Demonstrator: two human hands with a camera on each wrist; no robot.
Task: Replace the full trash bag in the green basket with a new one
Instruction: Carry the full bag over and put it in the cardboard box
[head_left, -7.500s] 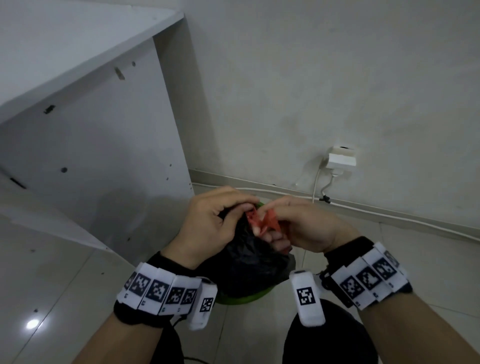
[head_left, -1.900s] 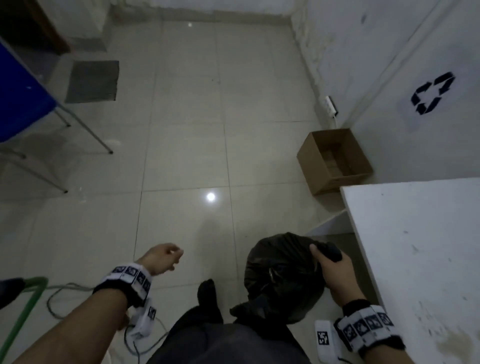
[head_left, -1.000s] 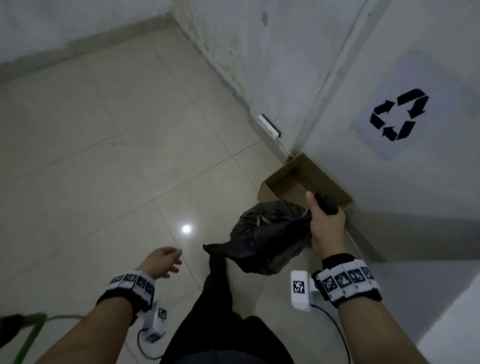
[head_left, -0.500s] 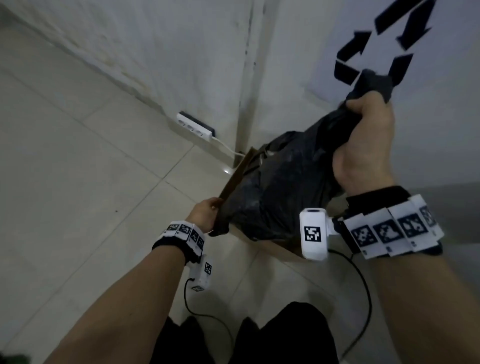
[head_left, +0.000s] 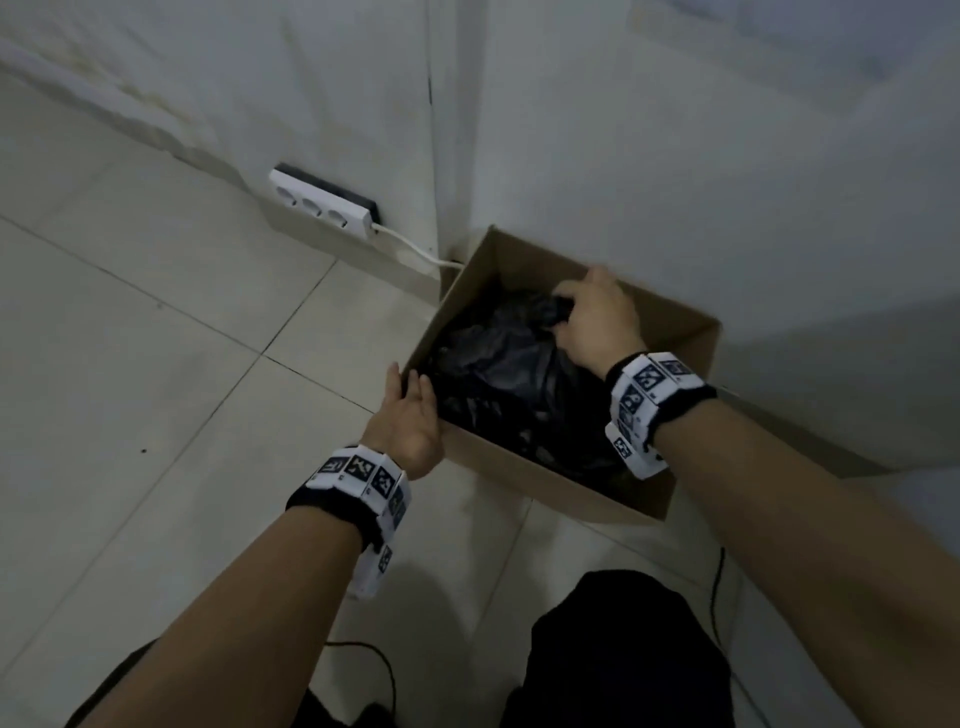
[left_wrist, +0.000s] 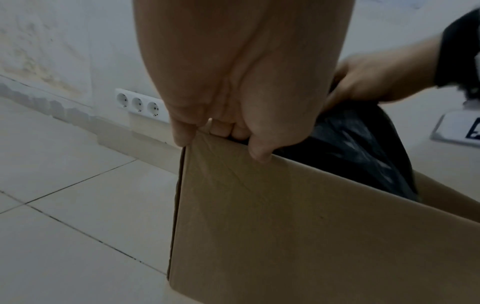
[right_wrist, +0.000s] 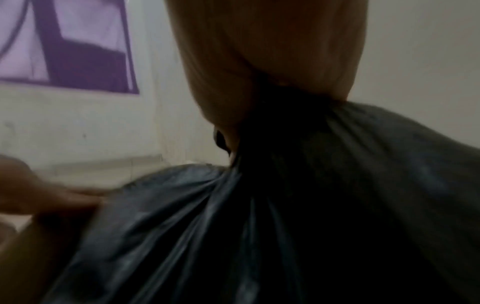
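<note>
Now right hand (head_left: 597, 322) clutches black trash bag (head_left: 509, 374) neck inside cardboard box (head_left: 545, 480) — left hand (head_left: 410, 421) grips box rim.

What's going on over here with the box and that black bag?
A person is putting a full black trash bag into an open cardboard box on the tiled floor by the wall. Their right hand grips the gathered neck of the bag, which already sits inside the box. Their left hand holds the box's near corner, fingers hooked over the rim. A white power strip lies against the wall nearby. The green basket is not in view.
</note>
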